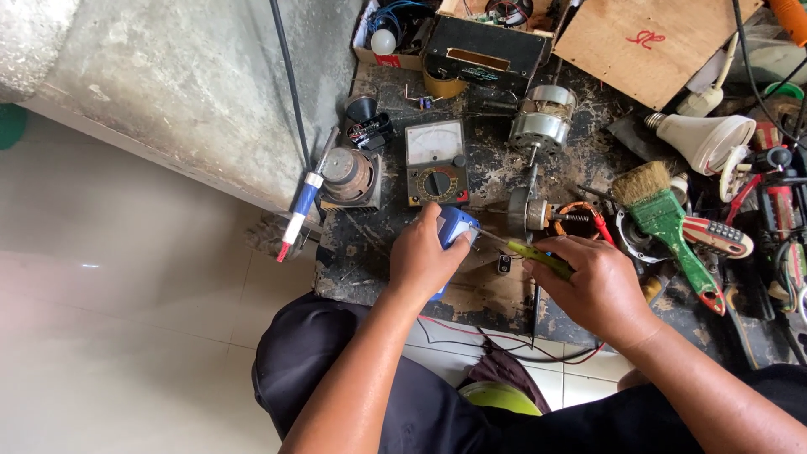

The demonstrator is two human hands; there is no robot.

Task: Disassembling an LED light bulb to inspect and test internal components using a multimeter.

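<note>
At a cluttered workbench (370,277), your left hand (424,256) is clamped on a small blue device (458,225) near the front edge; your right hand (598,286), fingers closed round a yellow-green screwdriver (538,256), brings its tip to it; steady pressure looks called for.

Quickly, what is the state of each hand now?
Left hand: closed on a blue device.
Right hand: closed on a yellow-green-handled screwdriver.
</note>
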